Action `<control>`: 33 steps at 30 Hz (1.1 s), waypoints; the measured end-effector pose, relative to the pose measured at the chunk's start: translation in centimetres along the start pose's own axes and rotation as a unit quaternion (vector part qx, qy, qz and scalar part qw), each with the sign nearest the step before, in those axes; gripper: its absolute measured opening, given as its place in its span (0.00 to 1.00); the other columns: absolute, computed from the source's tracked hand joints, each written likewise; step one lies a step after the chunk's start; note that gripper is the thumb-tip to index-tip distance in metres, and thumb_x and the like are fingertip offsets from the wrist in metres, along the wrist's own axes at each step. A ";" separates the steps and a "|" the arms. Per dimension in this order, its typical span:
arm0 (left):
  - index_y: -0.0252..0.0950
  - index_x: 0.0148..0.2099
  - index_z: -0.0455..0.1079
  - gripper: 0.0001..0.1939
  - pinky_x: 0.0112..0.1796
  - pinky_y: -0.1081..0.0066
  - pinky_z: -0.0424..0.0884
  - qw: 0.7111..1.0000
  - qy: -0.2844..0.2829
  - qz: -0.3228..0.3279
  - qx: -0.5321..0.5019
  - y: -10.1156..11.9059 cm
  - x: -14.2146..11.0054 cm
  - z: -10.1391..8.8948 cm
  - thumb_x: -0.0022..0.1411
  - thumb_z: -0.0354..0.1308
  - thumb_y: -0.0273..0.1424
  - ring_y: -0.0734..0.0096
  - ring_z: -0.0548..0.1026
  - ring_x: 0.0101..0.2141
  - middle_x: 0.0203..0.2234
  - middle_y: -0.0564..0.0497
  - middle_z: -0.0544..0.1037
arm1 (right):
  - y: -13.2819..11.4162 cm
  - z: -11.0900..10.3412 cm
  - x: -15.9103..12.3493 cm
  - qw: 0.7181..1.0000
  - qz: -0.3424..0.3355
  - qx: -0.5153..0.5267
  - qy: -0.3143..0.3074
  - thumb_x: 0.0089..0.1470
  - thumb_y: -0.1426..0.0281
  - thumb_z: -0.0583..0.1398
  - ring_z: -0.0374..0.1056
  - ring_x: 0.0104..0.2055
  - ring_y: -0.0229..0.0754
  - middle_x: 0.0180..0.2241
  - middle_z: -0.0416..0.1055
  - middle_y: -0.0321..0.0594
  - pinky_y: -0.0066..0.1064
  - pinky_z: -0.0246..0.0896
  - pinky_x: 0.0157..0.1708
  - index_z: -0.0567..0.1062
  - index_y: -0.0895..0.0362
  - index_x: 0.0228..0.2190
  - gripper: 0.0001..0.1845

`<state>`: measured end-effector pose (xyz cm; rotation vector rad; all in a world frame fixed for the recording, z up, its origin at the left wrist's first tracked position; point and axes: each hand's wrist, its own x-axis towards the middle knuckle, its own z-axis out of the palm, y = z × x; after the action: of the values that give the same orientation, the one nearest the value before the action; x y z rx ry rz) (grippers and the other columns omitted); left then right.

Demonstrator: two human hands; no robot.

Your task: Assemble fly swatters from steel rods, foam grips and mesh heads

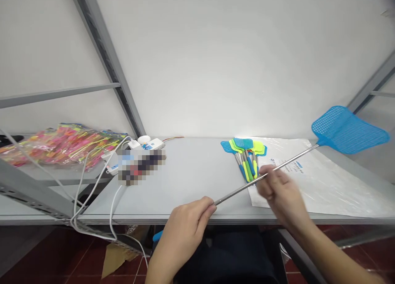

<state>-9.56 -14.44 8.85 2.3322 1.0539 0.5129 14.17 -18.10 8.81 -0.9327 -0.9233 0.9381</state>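
A blue fly swatter (348,131) with a long metal rod slants up to the right across the view, its mesh head at the upper end. My left hand (189,222) is closed around the lower part of the rod. A bit of blue handle shows below my left wrist. Higher on the rod, my right hand (282,191), slightly blurred, pinches it between thumb and fingers. Behind the rod lies a bunch of smaller fly swatters (247,158) with blue, green and yellow heads and handles, partly on a white plastic bag (317,185).
A grey shelf (185,173) spans the view, with metal uprights (105,57) either side. Plastic-wrapped colourful items (61,146) are piled at left. White cables (82,185) hang over the front edge from a power strip (154,145). Beside it is a pixelated object (142,166).
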 end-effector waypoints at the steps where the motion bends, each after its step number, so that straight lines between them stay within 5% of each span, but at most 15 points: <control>1: 0.43 0.38 0.65 0.15 0.32 0.73 0.58 1.000 0.001 0.003 0.002 0.2 0.1 0.3 0.73 0.40 0.39 0.70 0.71 0.30 0.29 0.57 0.73 | 0.8 0.7 -0.4 0.999 0.023 -0.017 -0.038 0.61 0.58 0.58 0.49 0.19 0.32 0.16 0.53 0.27 0.28 0.40 0.21 0.72 0.54 0.35 0.13; 3: 0.43 0.38 0.65 0.15 0.32 0.73 0.58 1.000 -0.008 0.013 0.000 0.5 0.2 0.5 0.73 0.40 0.39 0.70 0.71 0.30 0.29 0.57 0.73 | 1.9 1.6 -1.1 0.991 0.051 -0.056 -0.107 0.63 0.57 0.54 0.51 0.19 0.32 0.16 0.55 0.29 0.29 0.41 0.21 0.72 0.55 0.32 0.16; 6: 0.43 0.38 0.64 0.14 0.32 0.74 0.58 1.000 -0.021 0.021 -0.007 0.3 0.1 0.2 0.73 0.40 0.39 0.71 0.71 0.30 0.28 0.58 0.73 | 1.7 1.5 -1.3 0.987 0.031 -0.106 -0.114 0.63 0.58 0.54 0.51 0.20 0.32 0.16 0.56 0.30 0.30 0.42 0.22 0.74 0.57 0.31 0.17; 12: 0.44 0.38 0.65 0.14 0.34 0.74 0.59 1.000 -0.021 -0.008 -0.019 -1.5 -1.2 -2.2 0.73 0.42 0.40 0.72 0.72 0.31 0.29 0.59 0.74 | -3.7 -2.4 0.6 0.996 -0.038 0.016 0.075 0.60 0.61 0.59 0.43 0.19 0.31 0.16 0.47 0.28 0.26 0.40 0.20 0.73 0.57 0.29 0.13; 16: 0.43 0.37 0.66 0.15 0.33 0.74 0.58 1.000 -0.010 -0.008 -0.027 -1.3 -1.1 -1.8 0.73 0.42 0.40 0.71 0.72 0.31 0.29 0.59 0.75 | -4.9 -3.1 1.6 0.987 -0.071 0.071 0.126 0.59 0.62 0.60 0.40 0.20 0.30 0.17 0.44 0.27 0.24 0.44 0.20 0.72 0.57 0.29 0.12; 19: 0.43 0.38 0.66 0.15 0.33 0.73 0.58 1.000 0.006 0.003 -0.005 -0.3 -0.5 -0.4 0.73 0.41 0.39 0.70 0.72 0.31 0.29 0.57 0.75 | -2.7 -1.4 1.0 0.990 -0.054 0.067 0.112 0.58 0.60 0.61 0.42 0.19 0.30 0.17 0.44 0.26 0.24 0.43 0.20 0.73 0.56 0.30 0.12; 24: 0.43 0.38 0.67 0.15 0.33 0.73 0.59 1.000 0.008 0.003 0.021 -0.2 -0.1 -0.1 0.73 0.41 0.39 0.70 0.73 0.31 0.29 0.57 0.75 | 1.0 1.4 -0.5 0.998 0.060 0.021 -0.023 0.60 0.56 0.58 0.46 0.20 0.31 0.16 0.50 0.28 0.27 0.41 0.20 0.72 0.56 0.30 0.16; 33: 0.44 0.37 0.68 0.15 0.32 0.74 0.59 1.000 -0.005 0.000 -0.011 -1.1 -1.1 -2.2 0.72 0.43 0.39 0.71 0.71 0.30 0.28 0.58 0.74 | -3.8 -2.0 0.7 0.996 -0.039 0.009 0.081 0.60 0.60 0.59 0.42 0.20 0.32 0.16 0.46 0.28 0.29 0.40 0.20 0.74 0.56 0.30 0.13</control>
<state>-12.06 -14.03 9.80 2.3130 1.0381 0.5099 17.11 -19.03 11.89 -0.9365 -0.8067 0.7915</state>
